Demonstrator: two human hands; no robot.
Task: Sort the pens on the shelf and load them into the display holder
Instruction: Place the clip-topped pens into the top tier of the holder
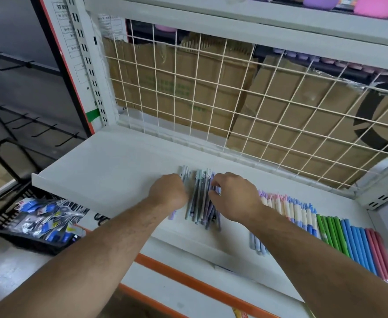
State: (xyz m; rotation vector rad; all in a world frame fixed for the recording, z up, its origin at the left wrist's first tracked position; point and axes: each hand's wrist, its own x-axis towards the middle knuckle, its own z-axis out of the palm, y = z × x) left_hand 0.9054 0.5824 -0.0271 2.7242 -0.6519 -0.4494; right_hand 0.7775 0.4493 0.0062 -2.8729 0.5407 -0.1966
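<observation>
The loose pens (201,198) lie front-to-back on the shelf (110,166), squarely between both hands, the left hand (169,191) curled round a few, the right hand (234,197) pinching into the bunch.

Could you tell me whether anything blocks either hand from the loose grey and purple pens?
Nothing visible does: the left hand and right hand both grip the loose pens on the shelf. No display holder is in view, so that path cannot be judged.
</observation>
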